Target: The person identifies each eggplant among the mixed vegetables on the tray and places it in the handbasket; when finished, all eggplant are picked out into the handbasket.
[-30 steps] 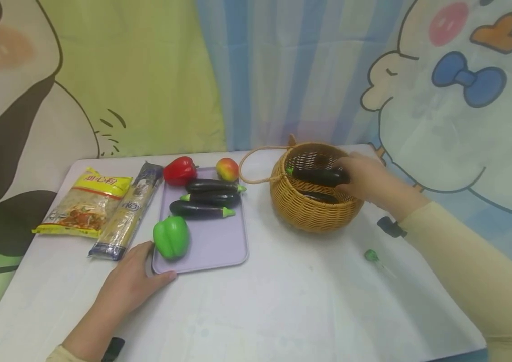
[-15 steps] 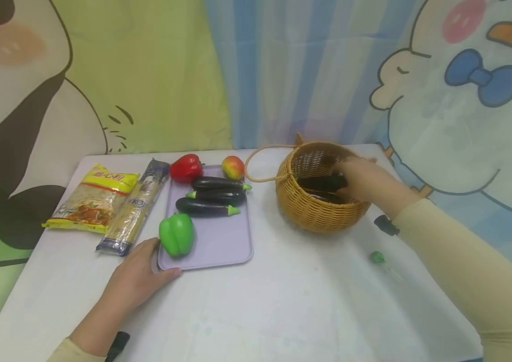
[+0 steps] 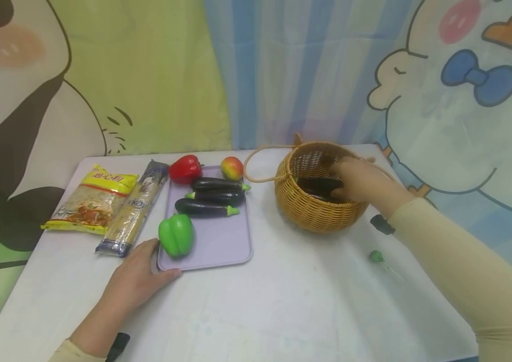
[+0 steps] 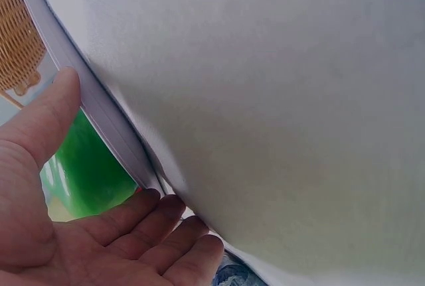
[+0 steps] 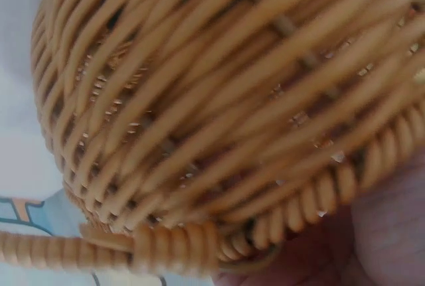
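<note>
My left hand rests at the near left corner of the lilac tray, thumb on its front rim and fingers relaxed along its side. Beside it on the tray lies a green bell pepper. My right hand reaches over the rim into the wicker basket. There its thumb and fingers are at the right end of a dark eggplant; I cannot tell whether they still grip it, as the fingertips are hidden. The right wrist view is filled by the basket's woven wall, with part of the hand below the rim.
Three more eggplants lie on the tray, with a red bell pepper and a red-yellow fruit at its back. Left of it are a spaghetti pack and a yellow food bag. A small green-topped item lies right of the basket.
My right hand has lowered the eggplant from the rim's height down into the basket and has turned slightly. The left hand stays at the tray corner. The head view has shifted a little.
</note>
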A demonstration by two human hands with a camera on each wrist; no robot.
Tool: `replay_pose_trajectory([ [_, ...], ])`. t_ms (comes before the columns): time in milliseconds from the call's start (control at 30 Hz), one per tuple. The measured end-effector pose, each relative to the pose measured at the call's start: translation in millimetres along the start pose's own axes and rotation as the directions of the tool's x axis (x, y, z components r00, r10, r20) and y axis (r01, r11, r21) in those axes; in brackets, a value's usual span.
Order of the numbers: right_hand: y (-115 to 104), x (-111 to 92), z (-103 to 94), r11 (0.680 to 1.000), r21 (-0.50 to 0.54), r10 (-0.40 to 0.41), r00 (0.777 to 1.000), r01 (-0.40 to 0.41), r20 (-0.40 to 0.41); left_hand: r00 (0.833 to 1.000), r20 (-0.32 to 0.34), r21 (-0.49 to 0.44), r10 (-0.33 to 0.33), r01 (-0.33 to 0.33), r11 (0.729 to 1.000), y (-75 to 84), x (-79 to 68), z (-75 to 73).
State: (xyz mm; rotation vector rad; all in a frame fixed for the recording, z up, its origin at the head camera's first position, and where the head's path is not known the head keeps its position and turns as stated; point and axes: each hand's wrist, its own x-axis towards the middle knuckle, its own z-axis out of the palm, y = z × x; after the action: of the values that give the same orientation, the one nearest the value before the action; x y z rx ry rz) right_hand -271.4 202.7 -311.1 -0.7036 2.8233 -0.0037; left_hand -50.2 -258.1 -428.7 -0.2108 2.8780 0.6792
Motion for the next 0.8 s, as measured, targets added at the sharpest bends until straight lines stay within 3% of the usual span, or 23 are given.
replay_pose_trajectory([
  [333,-14,-16,-19.5,0.995,0.083,-0.037,0.985,0.051,-0.168,1.0,-0.017,-0.002,0.017,-0.017,1.0,-1.1,-1.2,0.5],
  [400,-19,-19,-23.6,0.994,0.09,-0.042,0.975,0.062,-0.216,1.0,-0.017,-0.003,0.019,-0.019,1.0,-1.5,-0.8,0.9],
  [633,-48,-19,-29.2,0.954,0.273,-0.022,0.94,0.122,-0.341,1.0,-0.008,-0.006,0.024,-0.024,1.0,-2.8,0.3,1.6],
  [800,-69,-12,-27.2,0.934,0.305,-0.044,0.905,0.188,-0.424,1.0,-0.01,-0.006,0.023,-0.023,1.0,-1.7,-1.1,0.8],
])
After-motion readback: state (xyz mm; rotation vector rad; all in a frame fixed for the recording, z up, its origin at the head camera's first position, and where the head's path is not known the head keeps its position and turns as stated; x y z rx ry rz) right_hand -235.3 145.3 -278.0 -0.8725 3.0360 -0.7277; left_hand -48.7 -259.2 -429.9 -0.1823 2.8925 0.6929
